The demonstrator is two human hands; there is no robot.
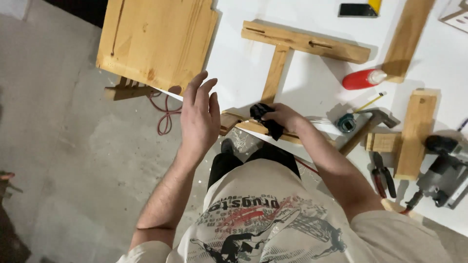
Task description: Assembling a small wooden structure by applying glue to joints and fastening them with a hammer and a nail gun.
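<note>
Left hand (199,117) hovered open, fingers spread, off the table (312,73) edge; right hand (282,117) clenched 1 black cloth (265,119) on the wood piece (253,127) there; advisable: brace piece, rub along the grain.

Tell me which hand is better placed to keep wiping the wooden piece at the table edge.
Right. The right hand already grips the black cloth against the wooden piece; the left hand hangs open and empty beside it.
</note>
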